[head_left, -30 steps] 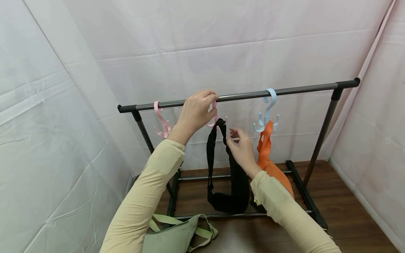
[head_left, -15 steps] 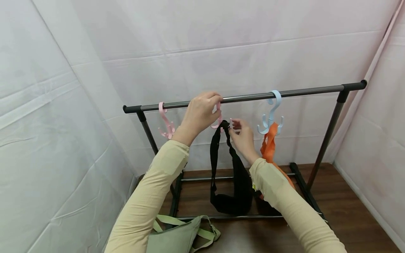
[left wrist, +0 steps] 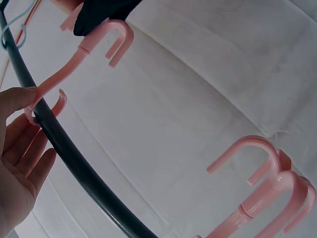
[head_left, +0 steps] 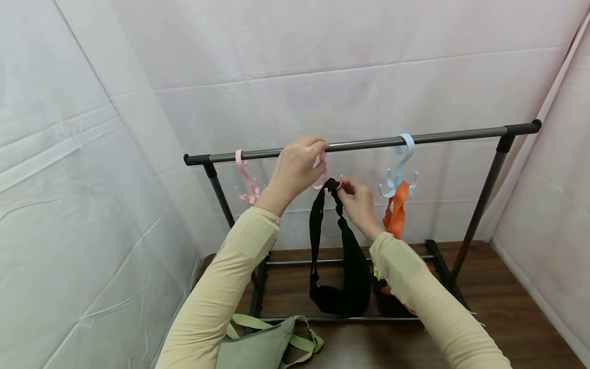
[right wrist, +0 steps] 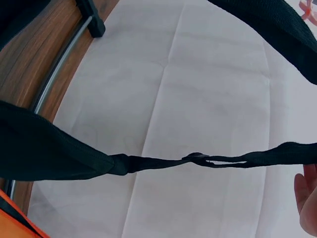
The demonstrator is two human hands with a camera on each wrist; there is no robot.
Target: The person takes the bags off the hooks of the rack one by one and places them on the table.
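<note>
In the head view my left hand (head_left: 297,166) holds a pink hook hanger (head_left: 321,174) at the metal rail. The left wrist view shows its thumb on the hanger's curved top and the fingers behind the rail. A black bag (head_left: 352,284) hangs by its strap from this hanger. My right hand (head_left: 357,202) has thumb and fingertips together at the top of that strap (right wrist: 277,154), right beside a side prong. In the right wrist view the hand shows only at the edge, below the strap.
A second pink hanger (head_left: 247,177) is on the rail (head_left: 359,146) at left. A light blue hanger (head_left: 401,166) with an orange bag (head_left: 395,215) hangs at right. A green bag (head_left: 258,348) lies at the front, by the rack's base. White cloth walls surround the rack.
The right hand has moved up along the strap to its top, beside the prong. The left hand stays at the hanger. The whole view has shifted slightly.
</note>
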